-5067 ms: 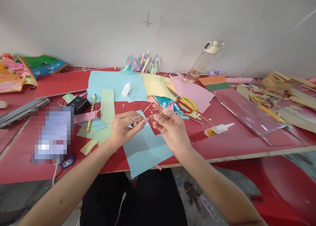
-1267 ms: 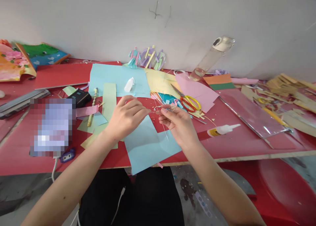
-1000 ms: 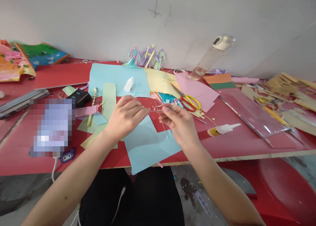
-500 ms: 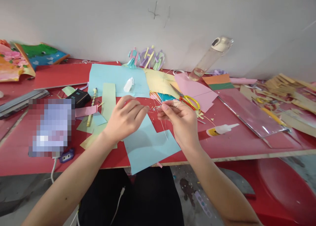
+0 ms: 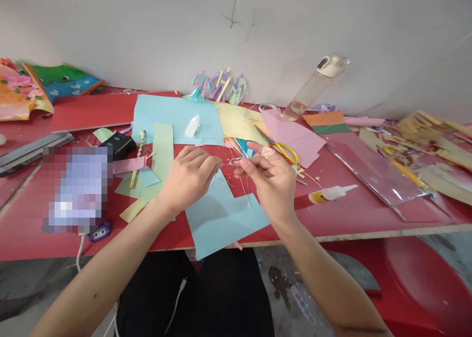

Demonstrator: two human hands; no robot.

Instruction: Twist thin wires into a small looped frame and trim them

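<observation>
My left hand [image 5: 189, 176] and my right hand [image 5: 271, 177] meet over the red table [image 5: 354, 211], both pinched on a small bundle of thin pale strips [image 5: 236, 162]. Loose ends of the strips hang down over a light blue paper sheet [image 5: 221, 214] lying at the table's front edge. The right forefinger sticks out while the other fingers curl in. Red and yellow scissors [image 5: 282, 151] lie just behind my right hand on a pink sheet [image 5: 295, 135].
A glue bottle [image 5: 330, 193] lies right of my hands. A small white bottle [image 5: 192, 126] rests on blue paper at the back. A clear water bottle [image 5: 315, 86] leans on the wall. A phone, paper scraps, paper figures and cardboard strips lie around.
My right hand has turned and lifted its forefinger while both hands keep working the strip bundle in place. Over the last seconds the hands moved slightly away from me.
</observation>
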